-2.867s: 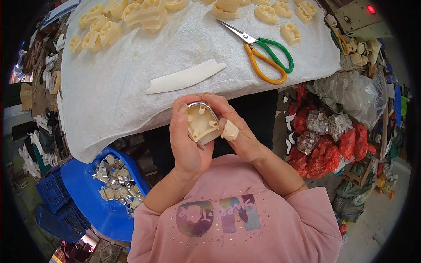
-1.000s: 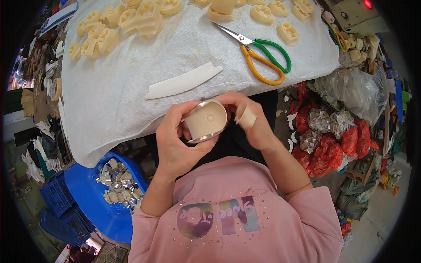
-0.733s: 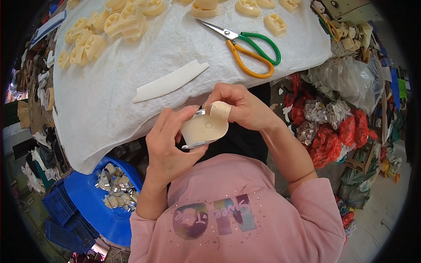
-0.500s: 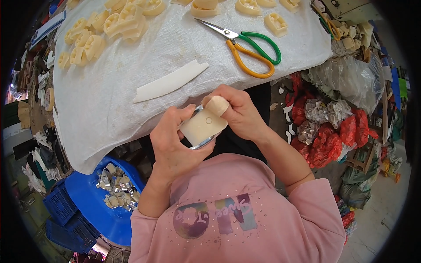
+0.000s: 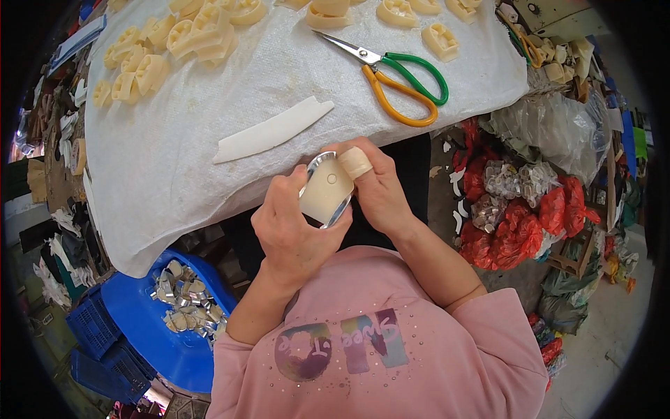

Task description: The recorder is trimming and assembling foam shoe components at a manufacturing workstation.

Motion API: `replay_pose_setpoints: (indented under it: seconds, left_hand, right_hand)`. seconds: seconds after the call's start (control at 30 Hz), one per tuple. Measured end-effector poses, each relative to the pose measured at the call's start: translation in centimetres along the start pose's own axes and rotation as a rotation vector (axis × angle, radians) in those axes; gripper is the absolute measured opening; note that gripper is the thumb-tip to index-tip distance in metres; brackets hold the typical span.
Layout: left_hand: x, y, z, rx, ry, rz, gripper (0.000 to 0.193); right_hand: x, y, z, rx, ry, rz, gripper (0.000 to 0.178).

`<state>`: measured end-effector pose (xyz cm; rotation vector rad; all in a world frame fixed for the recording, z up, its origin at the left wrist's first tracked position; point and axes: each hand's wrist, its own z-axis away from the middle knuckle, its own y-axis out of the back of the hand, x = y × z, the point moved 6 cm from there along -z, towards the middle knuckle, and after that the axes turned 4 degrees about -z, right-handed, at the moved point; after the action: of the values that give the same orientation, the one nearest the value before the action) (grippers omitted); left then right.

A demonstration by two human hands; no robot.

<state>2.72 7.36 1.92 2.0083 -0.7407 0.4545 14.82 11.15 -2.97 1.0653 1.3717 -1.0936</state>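
Note:
Between both hands, just off the table's near edge, is a cream-faced piece with a shiny silver metal rim [image 5: 325, 192] and a small ring mark on its face. My left hand [image 5: 286, 223] is closed around its left and lower sides. My right hand [image 5: 380, 188] grips the upper right side, its thumb wrapped in beige tape and pressed to the edge. On the white cloth beyond them lie a curved white strip [image 5: 273, 131] and scissors [image 5: 377, 61] with one green and one orange handle, blades apart.
Several cream moulded pieces [image 5: 202, 35] are heaped along the far side of the cloth-covered table [image 5: 174, 150]. Down at the left, a blue basin [image 5: 139, 321] holds several metal-rimmed pieces [image 5: 187, 297]. Red plastic bags [image 5: 516, 230] and clear plastic [image 5: 551, 126] crowd the right.
The cream-faced piece has turned more upright, and its cream face now sits inside the metal rim. Both hands have shifted slightly right.

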Motion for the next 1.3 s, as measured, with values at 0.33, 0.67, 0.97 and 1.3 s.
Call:
replay_pose_setpoints:
  seconds: [0.33, 0.67, 0.97, 1.3]
  left_hand:
    - [-0.3, 0.2, -0.1, 0.06, -0.048, 0.001, 0.061]
    - [-0.9, 0.1, 0.0, 0.072, -0.057, -0.001, 0.063]
    - [-1.8, 0.8, -1.8, -0.301, 0.069, 0.026, 0.065]
    - [-6.5, 0.7, 0.3, -0.181, 0.68, 1.415, 0.071]
  right_hand:
    - [-0.8, -1.2, 1.4, -0.084, -0.068, -0.031, 0.04]
    - [-0.6, -2.3, 1.2, -0.107, -0.151, -0.306, 0.057]
    - [-5.3, -1.1, 0.0, -0.168, 0.407, 0.378, 0.049]
    - [-4.5, 8.3, -5.7, 0.089, 0.419, 1.321, 0.05]
